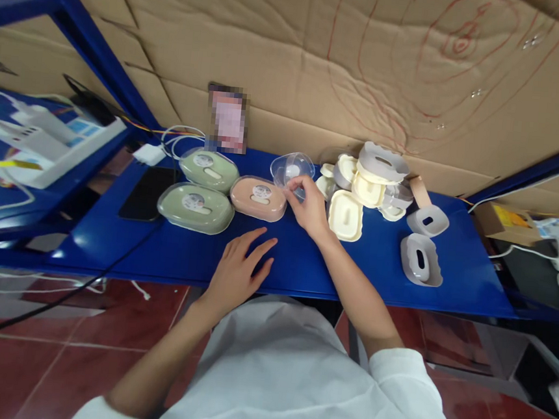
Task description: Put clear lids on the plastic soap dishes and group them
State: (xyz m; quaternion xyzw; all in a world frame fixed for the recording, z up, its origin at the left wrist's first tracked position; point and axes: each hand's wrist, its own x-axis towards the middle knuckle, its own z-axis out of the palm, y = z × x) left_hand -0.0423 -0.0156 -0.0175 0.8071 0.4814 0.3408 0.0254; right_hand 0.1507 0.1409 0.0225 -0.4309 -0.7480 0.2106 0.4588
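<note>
My right hand [308, 207] is closed in a pinch at the near edge of a clear plastic lid [288, 166], just beyond the right end of a pink soap box [258, 199]. The pink box has a clear cover and a round sticker. My left hand [239, 270] hovers near the front edge, fingers apart and holding nothing. Two green soap boxes [196, 209], also covered and stickered, sit to the left. Right of my right hand lies a pile of cream trays [346, 216] and grey trays [383, 162].
The blue table [303, 270] backs onto a cardboard wall [274, 46]. Two grey trays [422, 258] lie at the right, beside a pink piece [421, 190]. A black phone-like slab [146, 193], a white charger [148, 154] and cables are at the left.
</note>
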